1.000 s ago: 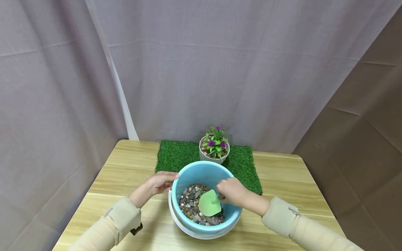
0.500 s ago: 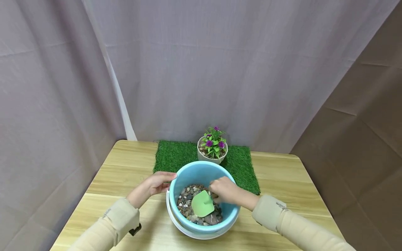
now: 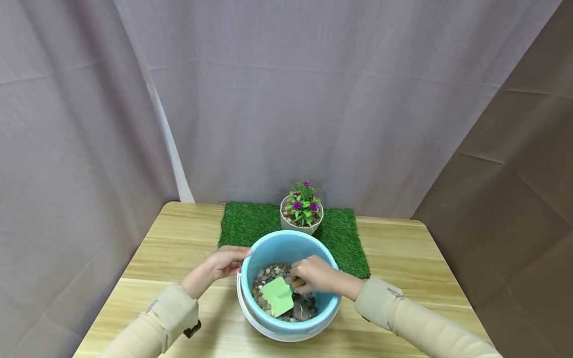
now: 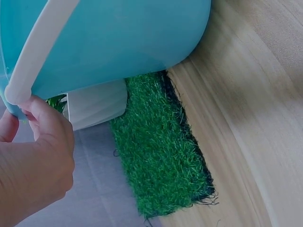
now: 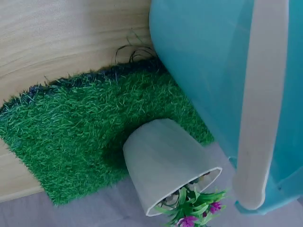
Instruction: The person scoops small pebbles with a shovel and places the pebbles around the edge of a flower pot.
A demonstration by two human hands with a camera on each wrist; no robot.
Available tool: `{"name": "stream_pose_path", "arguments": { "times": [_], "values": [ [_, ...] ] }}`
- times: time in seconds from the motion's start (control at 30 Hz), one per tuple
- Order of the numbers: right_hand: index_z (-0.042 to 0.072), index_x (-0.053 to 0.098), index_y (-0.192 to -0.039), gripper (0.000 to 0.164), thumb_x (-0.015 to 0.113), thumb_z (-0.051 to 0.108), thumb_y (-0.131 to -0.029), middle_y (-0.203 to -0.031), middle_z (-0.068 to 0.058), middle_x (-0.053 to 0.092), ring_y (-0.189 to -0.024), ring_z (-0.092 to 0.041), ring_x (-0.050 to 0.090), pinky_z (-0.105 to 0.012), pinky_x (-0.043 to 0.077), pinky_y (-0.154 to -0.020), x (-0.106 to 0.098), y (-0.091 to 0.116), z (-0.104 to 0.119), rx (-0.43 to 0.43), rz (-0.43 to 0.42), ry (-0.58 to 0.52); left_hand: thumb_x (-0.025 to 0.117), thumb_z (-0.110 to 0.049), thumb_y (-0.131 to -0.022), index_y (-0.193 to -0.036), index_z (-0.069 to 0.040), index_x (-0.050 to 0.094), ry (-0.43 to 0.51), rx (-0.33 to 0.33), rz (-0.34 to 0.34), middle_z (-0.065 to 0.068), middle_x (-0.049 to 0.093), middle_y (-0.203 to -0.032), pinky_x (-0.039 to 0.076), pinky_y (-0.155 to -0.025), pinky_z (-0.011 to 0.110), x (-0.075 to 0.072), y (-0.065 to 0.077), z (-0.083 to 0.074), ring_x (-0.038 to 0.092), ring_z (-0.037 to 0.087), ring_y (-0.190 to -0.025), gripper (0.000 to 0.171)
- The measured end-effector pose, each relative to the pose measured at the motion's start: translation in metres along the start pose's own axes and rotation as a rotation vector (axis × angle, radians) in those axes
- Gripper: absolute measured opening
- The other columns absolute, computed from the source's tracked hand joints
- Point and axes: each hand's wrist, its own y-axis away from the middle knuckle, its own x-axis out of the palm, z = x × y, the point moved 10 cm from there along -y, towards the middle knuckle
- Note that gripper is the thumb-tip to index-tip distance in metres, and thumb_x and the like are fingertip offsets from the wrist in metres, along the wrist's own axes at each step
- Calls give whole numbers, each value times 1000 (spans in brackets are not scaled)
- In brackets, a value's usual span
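Observation:
A light blue bucket (image 3: 284, 249) stands on the wooden table, with pebbles (image 3: 273, 271) and a larger dark stone (image 3: 302, 311) inside. My left hand (image 3: 222, 262) pinches the bucket's left rim between thumb and fingers; the left wrist view shows this grip beside the white bucket handle (image 4: 41, 47). Inside the bucket, my right hand (image 3: 317, 274) holds a green toy shovel (image 3: 277, 296), its blade tilted over the pebbles on the left. The fist hides most of the shovel's grip. In the right wrist view the bucket's wall blocks any sight of the right hand.
Behind the bucket, a white flowerpot (image 3: 301, 229) with purple flowers (image 3: 297, 205) stands on a green artificial grass mat (image 3: 248, 221). The wooden table (image 3: 179, 233) reaches back to a grey curtain (image 3: 286, 109). Brown cloth (image 3: 515, 214) hangs on the right.
My right hand has moved left and slightly lower inside the bucket, and the shovel blade has turned and shifted left across the pebbles, baring more of the dark stone. My left hand keeps its hold.

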Motion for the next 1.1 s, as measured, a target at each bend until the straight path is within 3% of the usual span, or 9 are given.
{"name": "stream_pose_path", "arguments": {
  "times": [0.37, 1.1],
  "values": [
    [16, 70, -83, 13, 77, 17, -72, -78, 9, 64, -61, 4, 43, -10, 39, -55, -12, 8, -25, 74, 26, -249, 58, -14, -93, -133, 10, 43, 4, 4, -11, -5, 64, -73, 57, -62, 12, -1, -1, 1, 60, 2, -65, 49],
    [14, 70, -86, 16, 79, 15, -73, -81, 5, 67, -66, 3, 52, -12, 49, -59, -31, 16, -52, 151, -67, -400, 57, -15, -94, -130, 10, 46, -13, -3, -17, -4, 61, -74, 56, -61, 11, -2, -4, 2, 58, 3, -64, 45]
  ]
}}
